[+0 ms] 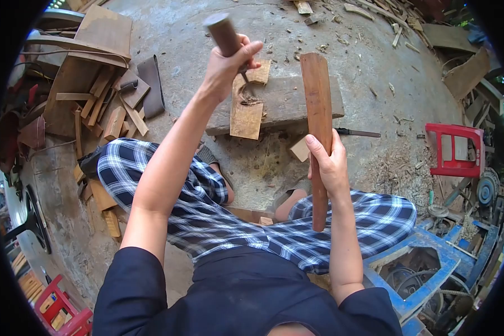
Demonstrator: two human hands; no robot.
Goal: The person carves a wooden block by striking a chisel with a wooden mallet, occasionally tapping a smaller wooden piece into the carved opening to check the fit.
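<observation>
My left hand (225, 70) is wrapped round the thick brown handle of a chisel (221, 35), slightly blurred. Its thin blade points down at a carved, curved notch in a light piece of wood (245, 120); whether the tip touches cannot be made out. That piece lies across a worn, dark plank (288, 101) on the floor, with shavings in the notch. In my right hand (331, 165) is a long, flat wooden bat (316, 89), gripped by its narrower part, its wide end pointing away from me. The bat hides part of the plank.
A dark-handled tool (361, 133) and a small wood block (300, 149) lie right of the plank. Wood offcuts (115, 123) are piled at left. A red plastic stool (456, 150) and a blue metal machine frame (411, 274) stand at right. Shavings litter the concrete floor.
</observation>
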